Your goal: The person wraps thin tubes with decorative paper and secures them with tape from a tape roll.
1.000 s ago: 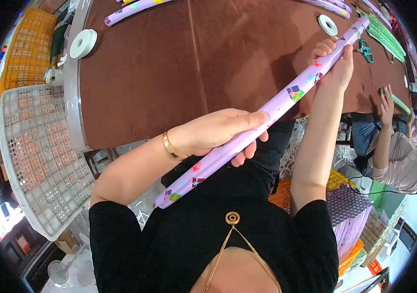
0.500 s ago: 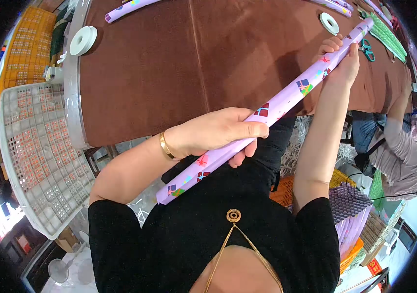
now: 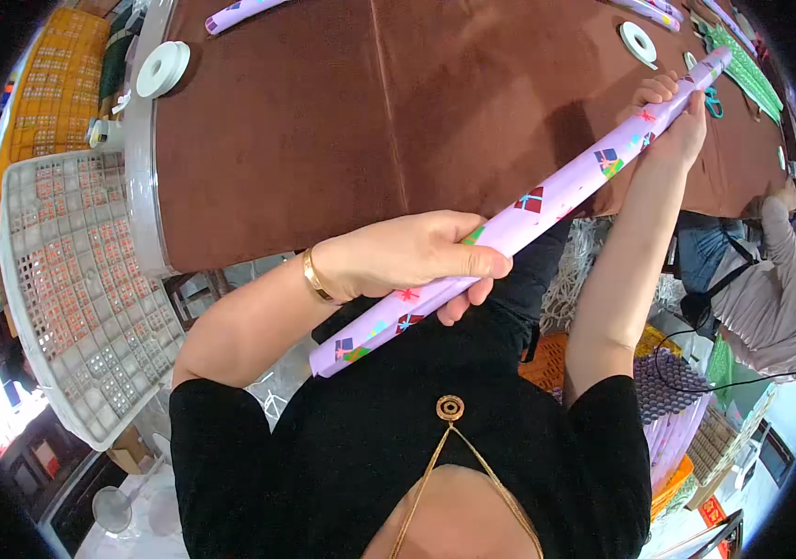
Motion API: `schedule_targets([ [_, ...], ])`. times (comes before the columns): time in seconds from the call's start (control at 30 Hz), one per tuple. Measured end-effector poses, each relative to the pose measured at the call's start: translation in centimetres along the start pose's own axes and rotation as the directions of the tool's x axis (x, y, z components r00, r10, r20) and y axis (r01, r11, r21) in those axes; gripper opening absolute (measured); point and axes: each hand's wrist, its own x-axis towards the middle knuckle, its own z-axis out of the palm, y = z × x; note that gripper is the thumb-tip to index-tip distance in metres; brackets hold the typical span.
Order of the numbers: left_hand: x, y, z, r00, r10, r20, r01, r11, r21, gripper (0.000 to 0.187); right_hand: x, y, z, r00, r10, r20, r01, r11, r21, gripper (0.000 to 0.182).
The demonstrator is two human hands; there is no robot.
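Observation:
A long roll of lilac wrapping paper printed with little gift boxes lies diagonally in front of my body. My left hand, with a gold bangle at the wrist, is closed around its lower part, thumb on top. Farther up, near the far end, my right hand wraps around the same roll. The roll's lower end sticks out past my left hand, close to my black shirt. Beyond my right hand lie teal scissors, partly hidden, and a white ribbon spool.
Brown cloth covers the table. Another white spool sits near its left edge, and a second lilac roll at the back. A white plastic crate stands at left. A co-worker is at right.
The roll has shifted up and to the right along with my right hand, sliding through my left hand, which stays almost in place. Less of the lower end now sticks out.

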Motion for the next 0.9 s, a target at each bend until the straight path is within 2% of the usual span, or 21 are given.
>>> schedule_targets([
  [0.07, -0.1, 0.0, 0.1, 1.0, 0.026, 0.018, -0.025, 0.999, -0.028, 0.04, 0.1, 0.2, -0.4, 1.0, 0.02, 0.022, -0.02, 1.0, 0.006, 0.041],
  [0.13, -0.4, 0.4, 0.0, 0.998, -0.059, -0.019, 0.059, 0.998, -0.014, 0.035, 0.2, 0.1, -0.7, 0.998, 0.038, 0.045, -0.039, 0.999, 0.009, 0.041],
  [0.2, -0.3, 0.1, -0.2, 0.997, -0.072, -0.023, 0.072, 0.997, -0.023, 0.038, 0.1, 0.2, -0.5, 0.995, -0.002, -0.095, -0.01, 0.993, -0.12, 0.044],
  [0.23, -0.3, 0.0, -0.3, 0.996, -0.084, -0.028, 0.084, 0.996, -0.03, 0.042, 0.1, 0.2, -0.5, 0.995, 0.0, -0.096, -0.011, 0.993, -0.121, 0.044],
  [0.3, -0.2, 0.3, -0.3, 0.997, -0.07, -0.02, 0.07, 0.998, -0.006, 0.043, 0.0, 0.3, -0.3, 0.998, 0.048, 0.035, -0.05, 0.998, 0.046, 0.045],
  [0.33, -0.2, 0.6, -0.3, 0.998, -0.057, -0.01, 0.057, 0.998, 0.02, 0.044, 0.0, 0.4, -0.1, 0.998, 0.05, 0.035, -0.051, 0.998, 0.046, 0.045],
  [0.4, 0.1, 1.3, -0.2, 1.0, -0.022, 0.013, 0.022, 1.0, 0.012, 0.045, -0.4, 1.3, 1.5, 0.985, -0.124, -0.116, 0.112, 0.988, -0.105, 0.044],
  [0.43, 0.3, 1.7, -0.2, 0.999, 0.013, 0.038, -0.013, 1.0, 0.004, 0.046, -1.0, 2.4, 2.0, 0.986, -0.124, -0.115, 0.112, 0.988, -0.106, 0.044],
  [0.5, 1.1, 2.2, 0.0, 1.0, 0.011, 0.016, -0.01, 1.0, -0.021, 0.047, -2.3, 4.3, 2.4, 1.0, -0.005, -0.027, 0.004, 1.0, -0.022, 0.048],
  [0.53, 1.4, 2.2, 0.0, 1.0, 0.02, 0.009, -0.02, 0.999, -0.037, 0.046, -2.2, 3.9, 1.7, 0.998, 0.045, 0.047, -0.05, 0.995, 0.089, 0.049],
  [0.63, 1.4, 1.9, -0.3, 1.0, 0.027, 0.003, -0.027, 0.999, -0.047, 0.045, -1.4, 3.0, 0.2, 0.997, -0.016, 0.072, 0.014, 0.999, 0.032, 0.048],
  [0.7, 1.2, 1.5, -0.5, 1.0, -0.008, 0.008, 0.009, 0.999, -0.054, 0.044, -1.3, 2.6, 0.0, 0.997, 0.0, 0.083, -0.006, 0.997, 0.074, 0.048],
  [0.77, 1.3, 1.1, -0.7, 1.0, -0.019, 0.018, 0.02, 0.997, -0.08, 0.042, -1.2, 2.5, 0.0, 0.998, -0.012, 0.069, 0.013, 1.0, -0.02, 0.048],
  [0.9, 1.0, 0.8, -0.5, 0.998, -0.06, 0.035, 0.063, 0.993, -0.104, 0.039, -0.9, 2.0, -0.6, 0.995, -0.002, 0.095, 0.004, 1.0, -0.017, 0.049],
])
